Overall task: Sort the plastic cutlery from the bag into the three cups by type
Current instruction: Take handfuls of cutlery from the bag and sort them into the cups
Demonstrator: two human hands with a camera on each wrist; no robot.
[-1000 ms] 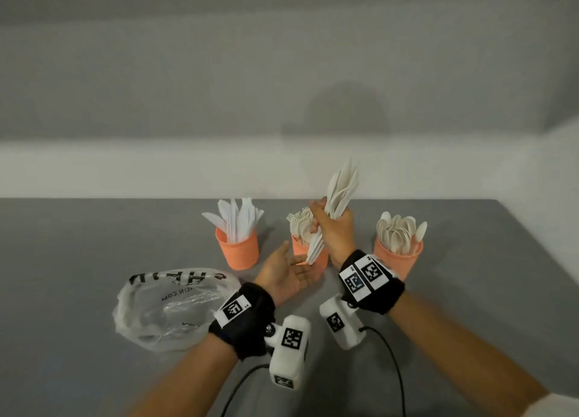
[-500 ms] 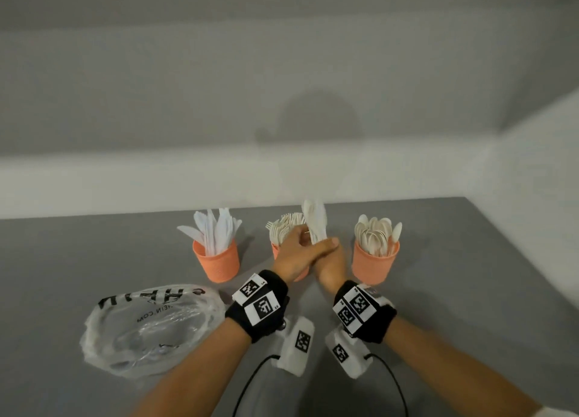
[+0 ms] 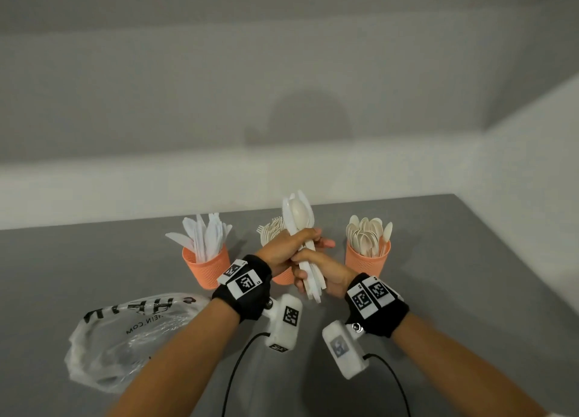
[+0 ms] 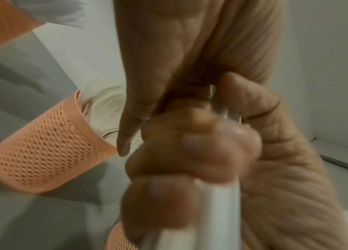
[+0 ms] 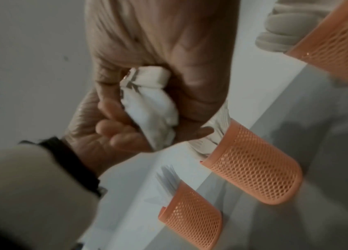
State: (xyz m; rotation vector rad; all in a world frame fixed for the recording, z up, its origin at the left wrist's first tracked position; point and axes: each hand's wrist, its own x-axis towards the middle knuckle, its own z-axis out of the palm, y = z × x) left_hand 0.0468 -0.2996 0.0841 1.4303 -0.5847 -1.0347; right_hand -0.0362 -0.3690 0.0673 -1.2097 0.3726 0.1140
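White plastic cutlery bundle, upright, both hands' fingers curled around it

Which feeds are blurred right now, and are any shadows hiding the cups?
Head view: sharp; a soft head shadow falls on the wall, and the spoon cup is evenly lit. Left wrist view: near fingers and handles smeared. Right wrist view: soft, though the cup mesh stays readable.

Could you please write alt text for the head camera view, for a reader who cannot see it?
Both hands hold a bundle of white plastic cutlery upright, the left hand above the right hand, over a grey table. Behind stand three orange cups: knives, forks, spoons. A crumpled plastic bag lies left.
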